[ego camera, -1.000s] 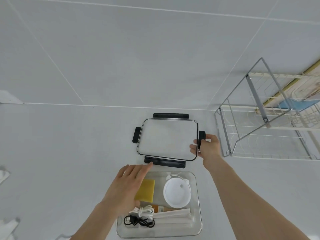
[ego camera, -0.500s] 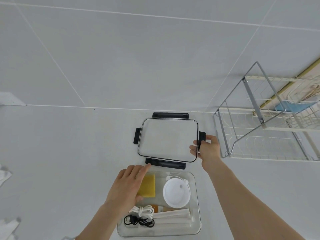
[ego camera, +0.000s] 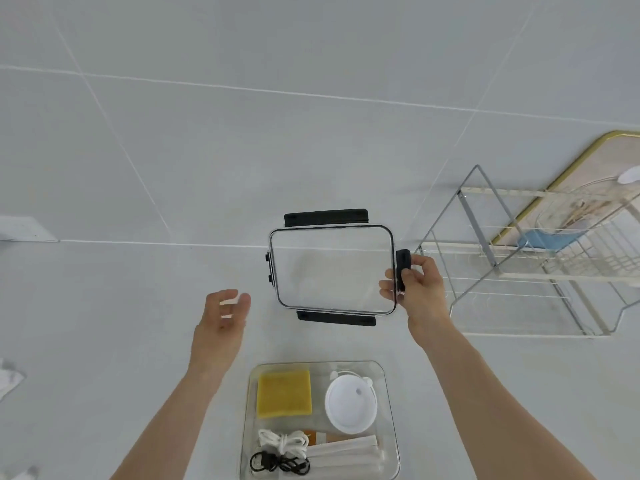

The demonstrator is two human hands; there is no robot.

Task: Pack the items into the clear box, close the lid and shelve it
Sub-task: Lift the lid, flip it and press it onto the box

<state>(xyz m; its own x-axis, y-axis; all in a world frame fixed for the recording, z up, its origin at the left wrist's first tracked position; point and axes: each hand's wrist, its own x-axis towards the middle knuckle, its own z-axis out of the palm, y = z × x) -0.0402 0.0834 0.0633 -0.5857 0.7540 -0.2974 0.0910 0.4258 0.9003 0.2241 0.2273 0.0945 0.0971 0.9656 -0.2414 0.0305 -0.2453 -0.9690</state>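
The clear box point(ego camera: 390, 410) sits at the bottom centre, uncovered. Inside it lie a yellow sponge point(ego camera: 284, 393), a round white disc point(ego camera: 350, 406), coiled white and black cables point(ego camera: 281, 452) and white paper-wrapped sticks point(ego camera: 343, 452). The clear lid point(ego camera: 330, 270), with black latches on its edges, is lifted and tilted above the counter beyond the box. My right hand point(ego camera: 415, 289) grips its right edge at the latch. My left hand point(ego camera: 221, 320) hovers to the left of the lid with fingers apart and nothing in it.
A wire rack shelf point(ego camera: 519, 271) stands to the right against the tiled wall, with a gold-rimmed board point(ego camera: 588, 174) behind it. The white counter point(ego camera: 104, 341) stretches to the left, where crumpled white wrapping point(ego camera: 8, 377) lies at the edge.
My right hand has raised the lid off the counter and tilted it. My left hand has left the box and moved up and left, fingers spread.
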